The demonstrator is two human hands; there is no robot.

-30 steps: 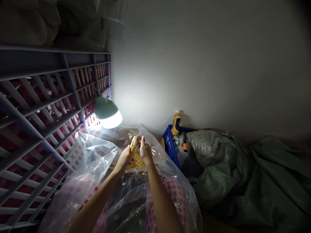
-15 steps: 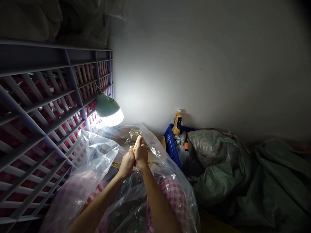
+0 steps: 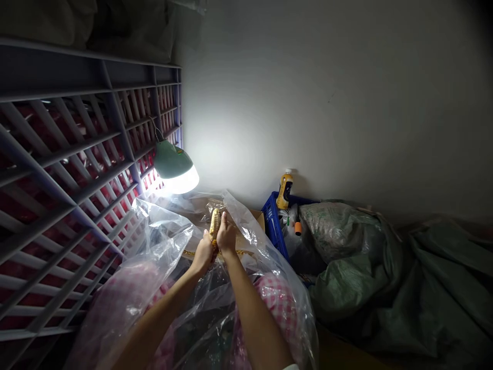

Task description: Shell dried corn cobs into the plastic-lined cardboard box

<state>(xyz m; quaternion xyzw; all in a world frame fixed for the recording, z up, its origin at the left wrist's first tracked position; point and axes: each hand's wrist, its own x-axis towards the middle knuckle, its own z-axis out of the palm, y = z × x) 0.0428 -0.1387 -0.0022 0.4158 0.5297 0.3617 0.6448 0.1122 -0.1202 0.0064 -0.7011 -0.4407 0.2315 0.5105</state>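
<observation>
An ear of corn [image 3: 214, 222], yellow with a paler stripped-looking patch, stands nearly upright between my two hands. My left hand [image 3: 204, 253] is closed round its lower left side. From the right, my right hand [image 3: 226, 236] grips it with the thumb pointing up. Below and behind the hands lies a cardboard box [image 3: 242, 244] with loose corn kernels [image 3: 244, 252] along it. Clear plastic sheeting [image 3: 164, 236] spreads around the box and over my lap, where pink checked cloth [image 3: 275, 303] shows through.
A lit green lamp [image 3: 175, 165] hangs on the purple slatted crate [image 3: 127, 139] at the left. Right of the box stands a blue basket [image 3: 272, 226] holding a yellow bottle [image 3: 285, 190] and an orange-capped item [image 3: 298, 228]. Green sacks [image 3: 346, 288] fill the right side.
My hands have shifted apart slightly around the ear of corn, so more of its length shows. The whole view has moved a little.
</observation>
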